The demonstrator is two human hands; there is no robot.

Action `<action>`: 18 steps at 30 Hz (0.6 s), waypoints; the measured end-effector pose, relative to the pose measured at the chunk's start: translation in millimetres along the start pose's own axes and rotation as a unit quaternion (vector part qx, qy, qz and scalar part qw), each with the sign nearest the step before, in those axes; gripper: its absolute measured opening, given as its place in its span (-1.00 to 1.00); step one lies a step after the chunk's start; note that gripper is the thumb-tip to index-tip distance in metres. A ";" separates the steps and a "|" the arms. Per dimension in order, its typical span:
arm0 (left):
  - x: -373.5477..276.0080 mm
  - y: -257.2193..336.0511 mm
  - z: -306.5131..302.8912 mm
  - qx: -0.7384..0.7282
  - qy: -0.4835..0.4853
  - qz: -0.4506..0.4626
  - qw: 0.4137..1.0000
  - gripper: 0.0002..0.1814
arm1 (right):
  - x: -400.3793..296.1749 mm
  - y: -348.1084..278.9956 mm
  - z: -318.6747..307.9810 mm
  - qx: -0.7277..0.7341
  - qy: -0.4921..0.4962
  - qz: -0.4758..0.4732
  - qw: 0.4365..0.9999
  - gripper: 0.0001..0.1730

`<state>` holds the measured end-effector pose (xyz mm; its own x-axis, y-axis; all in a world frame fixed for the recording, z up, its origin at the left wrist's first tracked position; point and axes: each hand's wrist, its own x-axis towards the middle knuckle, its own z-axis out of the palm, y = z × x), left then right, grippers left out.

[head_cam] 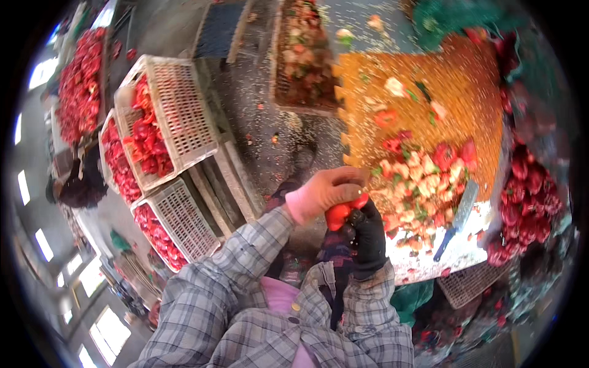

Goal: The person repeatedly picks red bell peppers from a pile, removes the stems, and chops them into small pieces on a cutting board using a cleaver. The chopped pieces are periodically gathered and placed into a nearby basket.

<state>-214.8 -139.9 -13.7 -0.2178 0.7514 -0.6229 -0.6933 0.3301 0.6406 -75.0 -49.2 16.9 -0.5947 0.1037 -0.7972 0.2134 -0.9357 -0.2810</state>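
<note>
A red bell pepper [338, 216] is held between my two hands in front of my body, left of the table's edge. My left hand [324, 191], in an orange-pink glove, has its fingers over the pepper's top. From the right, my right hand [372, 239], in a black glove, closes around the pepper's other side. Beside them on the table lies a heap of cut pepper cores [421, 181] with pale seeds, on an orange foam mat [460, 106]. A knife with a broad blade [465, 204] and a blue handle lies at the heap's right side.
Crates of red peppers [181, 110] stand on wooden pallets at the left. A crate of pepper scraps [303, 64] is beyond the hands. Whole red peppers [529, 198] are piled at the right beside green netting [451, 20]. Seeds litter the floor. Another person [83, 181] is at the far left.
</note>
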 end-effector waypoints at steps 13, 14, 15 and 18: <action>9.1 -12.7 94.8 0.006 0.179 -0.139 0.974 -0.72 | -16.5 17.8 -47.1 -0.158 0.255 -0.345 0.890 -0.83; 4.2 -14.4 99.5 0.067 0.157 -0.107 0.979 -0.72 | -18.0 21.3 -52.2 -0.138 0.270 -0.345 0.888 -0.84; 1.8 -19.8 105.0 0.017 0.154 -0.097 0.983 -0.72 | -18.9 21.6 -55.6 -0.118 0.283 -0.351 0.885 -0.86; -4.7 -36.0 103.1 -0.105 0.159 -0.038 0.981 -0.74 | -25.1 16.3 -66.5 -0.282 0.311 -0.380 0.825 -0.91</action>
<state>-118.0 -96.4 12.5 -0.3398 0.5012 -0.7958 -0.8346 0.2293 0.5008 -5.0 -44.6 -3.2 -0.2483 0.9041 -0.3479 0.3925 -0.2345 -0.8894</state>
